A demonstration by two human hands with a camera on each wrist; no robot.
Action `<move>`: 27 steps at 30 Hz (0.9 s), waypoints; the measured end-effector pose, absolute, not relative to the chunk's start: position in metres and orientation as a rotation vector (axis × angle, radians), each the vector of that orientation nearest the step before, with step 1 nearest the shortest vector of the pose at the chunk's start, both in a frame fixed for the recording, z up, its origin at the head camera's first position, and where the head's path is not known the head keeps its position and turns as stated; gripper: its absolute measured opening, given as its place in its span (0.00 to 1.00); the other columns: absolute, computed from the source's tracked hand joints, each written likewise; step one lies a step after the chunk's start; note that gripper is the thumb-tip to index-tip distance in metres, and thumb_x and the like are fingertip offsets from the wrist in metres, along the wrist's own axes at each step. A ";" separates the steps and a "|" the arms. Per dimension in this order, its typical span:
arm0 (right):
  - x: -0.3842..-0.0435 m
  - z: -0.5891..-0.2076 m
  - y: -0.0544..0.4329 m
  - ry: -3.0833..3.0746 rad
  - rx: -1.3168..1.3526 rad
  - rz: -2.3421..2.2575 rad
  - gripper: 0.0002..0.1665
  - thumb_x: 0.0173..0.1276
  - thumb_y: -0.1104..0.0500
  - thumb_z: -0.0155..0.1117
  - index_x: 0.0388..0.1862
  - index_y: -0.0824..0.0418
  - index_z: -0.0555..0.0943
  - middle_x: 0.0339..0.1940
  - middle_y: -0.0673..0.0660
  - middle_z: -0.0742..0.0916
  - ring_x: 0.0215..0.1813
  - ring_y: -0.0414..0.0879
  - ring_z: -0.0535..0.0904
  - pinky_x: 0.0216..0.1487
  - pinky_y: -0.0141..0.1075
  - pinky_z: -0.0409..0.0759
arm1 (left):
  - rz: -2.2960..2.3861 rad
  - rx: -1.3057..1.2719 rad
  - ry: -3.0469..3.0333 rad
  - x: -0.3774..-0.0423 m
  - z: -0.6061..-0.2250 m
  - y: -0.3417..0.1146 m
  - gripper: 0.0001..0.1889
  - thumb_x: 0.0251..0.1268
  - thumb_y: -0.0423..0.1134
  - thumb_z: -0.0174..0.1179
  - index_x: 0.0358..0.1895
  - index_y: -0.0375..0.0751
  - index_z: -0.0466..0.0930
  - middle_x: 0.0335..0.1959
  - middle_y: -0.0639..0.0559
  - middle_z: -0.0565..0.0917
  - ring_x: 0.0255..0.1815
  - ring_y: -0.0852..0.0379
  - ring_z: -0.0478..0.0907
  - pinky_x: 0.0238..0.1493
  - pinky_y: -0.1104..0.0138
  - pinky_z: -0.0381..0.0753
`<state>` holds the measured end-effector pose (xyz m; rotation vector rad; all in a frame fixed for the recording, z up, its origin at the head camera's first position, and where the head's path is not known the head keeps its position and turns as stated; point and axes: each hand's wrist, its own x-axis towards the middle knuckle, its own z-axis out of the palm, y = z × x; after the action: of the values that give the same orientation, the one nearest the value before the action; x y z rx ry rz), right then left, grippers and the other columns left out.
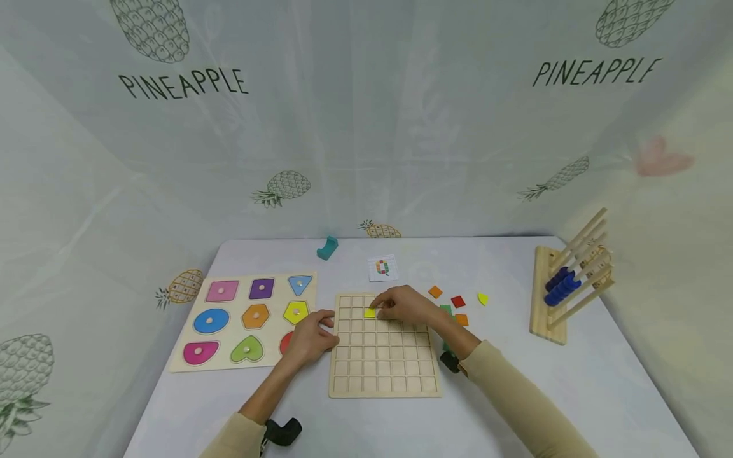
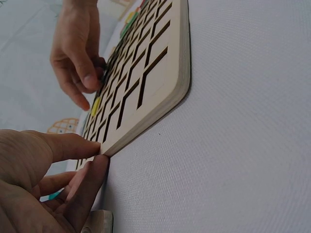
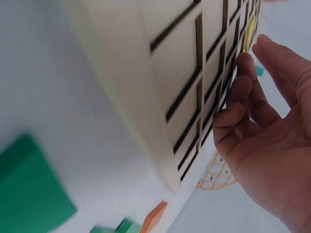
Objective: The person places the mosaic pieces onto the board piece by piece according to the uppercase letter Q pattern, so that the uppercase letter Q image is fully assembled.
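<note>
A wooden grid board lies flat on the table. At its left edge my left hand pinches the rim with thumb and finger, as the left wrist view also shows. One yellow square tile sits in a cell in the upper left part of the grid. My right hand is over the upper part of the board, its fingertips right beside that tile. In the right wrist view the right hand has loosely bent fingers with nothing between them, and the yellow tile lies just past the fingertips.
Right of the board lie orange, red, green and yellow pieces. A picture card and a teal block are behind it. A shape puzzle lies left, and a wooden peg stand with blue beads stands right.
</note>
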<state>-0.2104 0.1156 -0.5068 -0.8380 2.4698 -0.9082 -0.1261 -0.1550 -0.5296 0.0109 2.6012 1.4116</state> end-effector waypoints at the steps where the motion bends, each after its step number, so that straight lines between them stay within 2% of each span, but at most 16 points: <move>1: -0.209 -0.508 0.114 2.469 -0.848 -0.892 0.14 0.70 0.56 0.67 0.53 0.52 0.88 0.33 0.45 0.85 0.33 0.40 0.75 0.37 0.34 0.75 | 1.413 0.011 2.598 -0.126 -0.530 -0.155 0.30 0.52 0.30 0.71 0.62 0.33 0.77 0.43 0.48 0.81 0.35 0.58 0.83 0.31 0.66 0.85; 5: -0.207 -0.508 0.111 2.470 -0.861 -0.860 0.13 0.71 0.57 0.67 0.52 0.52 0.88 0.36 0.45 0.84 0.37 0.41 0.74 0.38 0.35 0.76 | 1.413 0.022 2.598 -0.126 -0.531 -0.154 0.30 0.53 0.30 0.71 0.62 0.33 0.77 0.43 0.48 0.81 0.35 0.58 0.83 0.31 0.66 0.84; 13: -0.208 -0.508 0.110 2.479 -0.859 -0.852 0.10 0.71 0.56 0.66 0.49 0.52 0.89 0.34 0.44 0.82 0.35 0.41 0.74 0.38 0.35 0.75 | 1.411 0.012 2.607 -0.126 -0.532 -0.155 0.30 0.52 0.31 0.71 0.62 0.33 0.77 0.43 0.48 0.81 0.35 0.58 0.83 0.31 0.65 0.85; 21: -0.206 -0.510 0.109 2.494 -0.823 -0.897 0.15 0.73 0.57 0.64 0.57 0.51 0.85 0.35 0.45 0.85 0.31 0.40 0.74 0.35 0.34 0.74 | 1.424 0.009 2.599 -0.126 -0.533 -0.155 0.30 0.52 0.31 0.72 0.62 0.34 0.77 0.43 0.48 0.81 0.35 0.57 0.83 0.31 0.65 0.85; 27: -0.203 -0.507 0.133 2.547 -0.737 -0.938 0.14 0.72 0.57 0.64 0.55 0.53 0.85 0.34 0.45 0.83 0.33 0.41 0.74 0.36 0.34 0.74 | 1.428 0.009 2.601 -0.126 -0.532 -0.155 0.30 0.52 0.30 0.72 0.62 0.33 0.77 0.43 0.47 0.81 0.34 0.57 0.83 0.31 0.65 0.85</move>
<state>-0.2026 0.1331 -0.5068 -0.7371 2.5468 -0.9377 -0.1258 -0.1551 -0.5325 0.0088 2.6011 1.4283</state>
